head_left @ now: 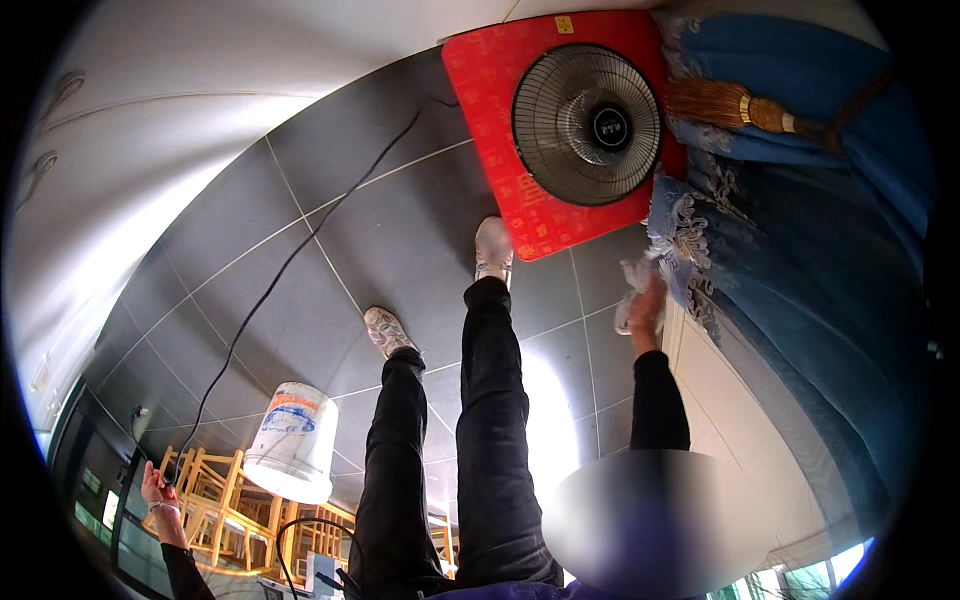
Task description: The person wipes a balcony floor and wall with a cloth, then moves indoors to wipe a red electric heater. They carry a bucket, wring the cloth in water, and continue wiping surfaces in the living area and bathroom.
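Observation:
My left hand (158,487), at the lower left, is closed around a black power cord (277,274). The cord crosses the floor towards a red patterned panel or box top (487,127). Its plug end (139,412) shows just beyond the hand. On the red surface is a round electric heater (587,124) with a wire guard and a shiny dish. My right hand (647,309) holds a crumpled white cloth or tissue (636,277), motion-blurred, beside the lace edge of a blue curtain (795,247).
A brown tassel (709,103) hangs against the curtain, right of the heater. A white bucket (289,442) with orange and blue print stands left of my legs, near wooden chairs or stools (225,510). Dark grey tiles (405,202) cover the floor. A pale wall (187,67) runs along the upper left.

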`<state>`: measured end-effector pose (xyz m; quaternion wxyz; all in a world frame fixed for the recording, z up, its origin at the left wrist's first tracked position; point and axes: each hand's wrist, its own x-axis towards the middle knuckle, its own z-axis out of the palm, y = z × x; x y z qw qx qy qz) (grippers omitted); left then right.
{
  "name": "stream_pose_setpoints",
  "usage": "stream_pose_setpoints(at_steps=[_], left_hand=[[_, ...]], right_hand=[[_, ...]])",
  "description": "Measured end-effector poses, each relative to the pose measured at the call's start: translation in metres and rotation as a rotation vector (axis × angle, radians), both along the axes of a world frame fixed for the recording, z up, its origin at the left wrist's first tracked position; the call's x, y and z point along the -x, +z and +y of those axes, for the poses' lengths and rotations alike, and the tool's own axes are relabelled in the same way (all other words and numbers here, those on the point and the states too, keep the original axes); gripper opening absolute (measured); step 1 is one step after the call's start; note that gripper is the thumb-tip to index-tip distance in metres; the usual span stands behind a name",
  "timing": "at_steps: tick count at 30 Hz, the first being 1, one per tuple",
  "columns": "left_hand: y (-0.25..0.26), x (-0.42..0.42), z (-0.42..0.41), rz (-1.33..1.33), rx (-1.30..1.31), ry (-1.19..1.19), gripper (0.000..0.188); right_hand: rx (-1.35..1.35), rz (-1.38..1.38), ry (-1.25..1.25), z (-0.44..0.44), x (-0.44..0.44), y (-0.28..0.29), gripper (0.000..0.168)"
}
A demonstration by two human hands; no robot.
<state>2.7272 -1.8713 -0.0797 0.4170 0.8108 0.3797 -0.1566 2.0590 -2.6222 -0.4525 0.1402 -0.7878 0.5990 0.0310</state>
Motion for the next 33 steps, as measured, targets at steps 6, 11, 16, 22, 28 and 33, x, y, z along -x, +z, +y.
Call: stream_pose_setpoints(at_steps=[6, 11, 16, 22, 28, 33], left_hand=[[0.025, 0.011, 0.059, 0.116, -0.080, 0.038, 0.010], [-0.006, 0.049, -0.018, 0.116, 0.007, 0.117, 0.031], [0.002, 0.096, -0.052, 0.104, -0.114, 0.204, 0.015], [-0.023, 0.130, -0.076, 0.205, -0.129, 0.264, 0.019], [-0.026, 0.153, -0.085, 0.227, -0.185, 0.265, 0.030], [-0.021, 0.154, -0.112, 0.222, -0.202, 0.196, 0.027]], right_hand=[[-0.608, -0.550, -0.092, 0.044, -0.223, 0.017, 0.053], [-0.638, -0.721, -0.215, 0.044, -0.346, -0.025, 0.060], [0.133, -0.424, 0.858, -0.010, -0.435, -0.027, 0.030], [0.032, -0.318, 1.387, -0.136, -0.494, -0.056, 0.011], [-0.311, -0.397, 1.111, -0.261, -0.452, -0.059, 0.011], [-0.298, -0.233, 0.853, -0.349, -0.414, -0.062, 0.022]])
